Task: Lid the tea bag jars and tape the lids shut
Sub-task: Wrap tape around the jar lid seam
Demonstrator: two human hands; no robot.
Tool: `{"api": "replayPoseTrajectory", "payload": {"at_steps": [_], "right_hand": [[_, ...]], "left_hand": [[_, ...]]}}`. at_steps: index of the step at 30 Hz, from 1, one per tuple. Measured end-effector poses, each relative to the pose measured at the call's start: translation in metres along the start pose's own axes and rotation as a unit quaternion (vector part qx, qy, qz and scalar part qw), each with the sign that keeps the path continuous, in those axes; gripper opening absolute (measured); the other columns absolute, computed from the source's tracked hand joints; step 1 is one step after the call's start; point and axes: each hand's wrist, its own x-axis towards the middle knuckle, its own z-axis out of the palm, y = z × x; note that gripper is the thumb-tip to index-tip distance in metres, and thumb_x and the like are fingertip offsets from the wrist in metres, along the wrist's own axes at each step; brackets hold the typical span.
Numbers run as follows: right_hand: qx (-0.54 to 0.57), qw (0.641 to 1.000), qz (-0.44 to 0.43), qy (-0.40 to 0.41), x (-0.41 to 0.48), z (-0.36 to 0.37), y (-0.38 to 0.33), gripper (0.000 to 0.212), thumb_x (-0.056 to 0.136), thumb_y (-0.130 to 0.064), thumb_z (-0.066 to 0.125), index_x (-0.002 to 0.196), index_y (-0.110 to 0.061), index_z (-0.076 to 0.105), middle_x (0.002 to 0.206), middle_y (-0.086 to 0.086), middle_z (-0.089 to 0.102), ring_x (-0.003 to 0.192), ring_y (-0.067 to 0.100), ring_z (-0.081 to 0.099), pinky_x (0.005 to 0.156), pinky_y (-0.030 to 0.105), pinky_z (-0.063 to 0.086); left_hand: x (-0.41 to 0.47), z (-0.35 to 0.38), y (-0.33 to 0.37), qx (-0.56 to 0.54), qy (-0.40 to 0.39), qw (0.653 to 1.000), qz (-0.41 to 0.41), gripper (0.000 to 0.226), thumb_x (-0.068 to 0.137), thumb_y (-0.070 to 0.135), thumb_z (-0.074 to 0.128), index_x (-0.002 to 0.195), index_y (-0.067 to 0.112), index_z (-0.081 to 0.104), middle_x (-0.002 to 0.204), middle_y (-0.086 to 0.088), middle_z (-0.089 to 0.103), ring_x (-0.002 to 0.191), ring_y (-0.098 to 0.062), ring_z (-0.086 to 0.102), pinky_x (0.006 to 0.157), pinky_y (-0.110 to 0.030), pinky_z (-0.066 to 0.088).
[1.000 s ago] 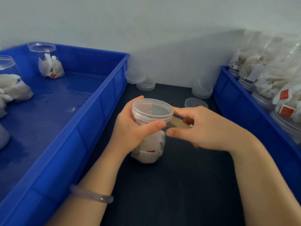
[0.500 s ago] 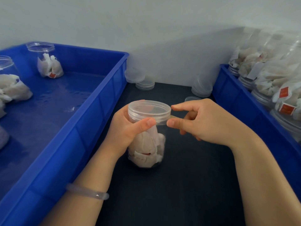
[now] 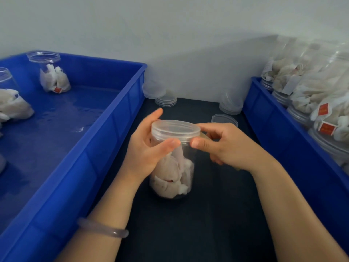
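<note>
- The jar (image 3: 171, 178) of tea bags is stood upright on the dark counter (image 3: 188, 224), between the two blue bins, with its lid (image 3: 175, 129) already seated
- The jar's upper half is gripped by the left hand (image 3: 145, 152), fingers wrapped behind and the thumb laid across the front just under the lid
- The right hand (image 3: 226, 148) is curled at the lid's right side, its thumb pressed where lid meets jar; a pale strip taken to be tape (image 3: 204, 135) is pinched there
- Risk: the tape could be laid only on the lid's wall and miss the jar, since the seam is narrow and the plastic is smooth; the lid would then not be held shut
- Risk: the strip could fold onto itself or catch on a thumb if it is pressed unevenly
- Risk: the jar could be tipped by the sideways push if the left hand's grip is slackened
- How far the tape runs round the lid cannot be told; most of it is covered by the right hand
- Whether the lid is fully screwed down cannot be judged
- The jars in the left bin (image 3: 113, 118) are cut off at the edge, and those piled in the right bin (image 3: 273, 129) are blurred
- Spare lids (image 3: 166, 100) are seen at the back against the wall
</note>
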Motion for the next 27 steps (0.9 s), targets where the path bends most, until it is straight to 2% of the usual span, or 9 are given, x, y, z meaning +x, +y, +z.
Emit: {"api": "replayPoseTrajectory", "payload": {"at_steps": [3, 6, 8, 11, 12, 14, 17, 22, 27], "right_hand": [[-0.022, 0.999, 0.001, 0.046, 0.001, 0.001, -0.001, 0.043, 0.054, -0.072, 0.064, 0.097, -0.062, 0.063, 0.069, 0.011, 0.06, 0.049, 0.013, 0.041, 0.048, 0.026, 0.04], [-0.09, 0.993, -0.025, 0.067, 0.002, 0.005, -0.005, 0.048, 0.061, -0.074, 0.059, 0.107, -0.059, 0.061, 0.059, -0.017, 0.059, 0.049, 0.0, 0.047, 0.048, 0.013, 0.037], [-0.112, 0.992, -0.027, 0.042, 0.001, 0.007, -0.008, 0.048, 0.07, -0.065, 0.064, 0.116, -0.053, 0.058, 0.066, -0.03, 0.06, 0.058, -0.007, 0.056, 0.051, 0.008, 0.041], [-0.044, 0.998, 0.028, -0.035, -0.001, 0.006, -0.008, 0.053, 0.083, -0.028, 0.072, 0.129, -0.04, 0.047, 0.077, -0.015, 0.068, 0.057, 0.008, 0.067, 0.05, 0.017, 0.05], [-0.038, 0.998, 0.035, -0.037, -0.002, 0.005, -0.008, 0.058, 0.083, -0.025, 0.072, 0.132, -0.039, 0.045, 0.079, -0.009, 0.069, 0.056, 0.012, 0.067, 0.05, 0.019, 0.052], [-0.055, 0.998, 0.03, 0.0, -0.005, 0.002, -0.011, 0.071, 0.072, -0.042, 0.076, 0.135, -0.042, 0.045, 0.078, -0.003, 0.068, 0.047, 0.01, 0.062, 0.048, 0.019, 0.05], [-0.079, 0.996, 0.02, 0.044, -0.01, -0.004, -0.015, 0.086, 0.05, -0.065, 0.066, 0.132, -0.045, 0.048, 0.068, -0.005, 0.067, 0.041, 0.006, 0.056, 0.047, 0.014, 0.046], [-0.097, 0.993, 0.023, 0.062, -0.009, -0.005, -0.014, 0.079, 0.049, -0.071, 0.058, 0.124, -0.045, 0.055, 0.053, 0.001, 0.057, 0.04, 0.005, 0.051, 0.048, 0.015, 0.045], [-0.104, 0.992, 0.027, 0.068, -0.007, -0.004, -0.012, 0.082, 0.051, -0.071, 0.057, 0.127, -0.041, 0.054, 0.064, 0.006, 0.062, 0.041, 0.006, 0.053, 0.047, 0.014, 0.043]], "left_hand": [[-0.001, 0.003, 0.0, 0.023, 0.013, 1.0, 0.011, 0.087, 0.061, 0.052, 0.073, 0.135, 0.023, 0.04, 0.117, 0.018, 0.06, 0.113, 0.005, 0.055, 0.086, -0.008, 0.045], [-0.001, 0.008, 0.001, 0.079, 0.028, 0.996, -0.007, 0.12, 0.042, 0.066, 0.077, 0.144, 0.024, 0.029, 0.125, 0.024, 0.049, 0.115, 0.018, 0.045, 0.085, 0.0, 0.039], [-0.001, 0.008, 0.0, 0.091, 0.05, 0.995, 0.0, 0.12, 0.038, 0.065, 0.077, 0.142, 0.025, 0.032, 0.121, 0.025, 0.048, 0.109, 0.024, 0.044, 0.08, 0.004, 0.037], [-0.001, 0.006, 0.0, 0.09, 0.062, 0.994, 0.003, 0.115, 0.037, 0.063, 0.082, 0.137, 0.026, 0.038, 0.117, 0.022, 0.053, 0.106, 0.021, 0.049, 0.079, 0.002, 0.038], [0.0, 0.005, -0.001, 0.085, 0.067, 0.994, 0.002, 0.114, 0.038, 0.062, 0.085, 0.137, 0.025, 0.04, 0.115, 0.022, 0.055, 0.105, 0.019, 0.05, 0.079, 0.002, 0.039], [0.0, 0.003, -0.002, 0.075, 0.078, 0.994, -0.002, 0.105, 0.045, 0.053, 0.088, 0.136, 0.023, 0.044, 0.112, 0.022, 0.058, 0.104, 0.017, 0.053, 0.079, 0.0, 0.042], [0.001, 0.001, -0.002, 0.064, 0.072, 0.995, -0.005, 0.091, 0.051, 0.042, 0.082, 0.133, 0.022, 0.048, 0.111, 0.02, 0.061, 0.103, 0.013, 0.056, 0.08, -0.004, 0.045], [0.001, 0.001, 0.0, 0.026, 0.059, 0.998, -0.014, 0.089, 0.044, 0.049, 0.079, 0.126, 0.026, 0.051, 0.115, 0.01, 0.064, 0.106, 0.002, 0.061, 0.085, -0.014, 0.05], [0.0, 0.003, 0.0, -0.003, 0.048, 0.999, -0.016, 0.086, 0.044, 0.046, 0.079, 0.123, 0.027, 0.052, 0.114, 0.007, 0.066, 0.106, -0.004, 0.063, 0.086, -0.021, 0.052]]}}
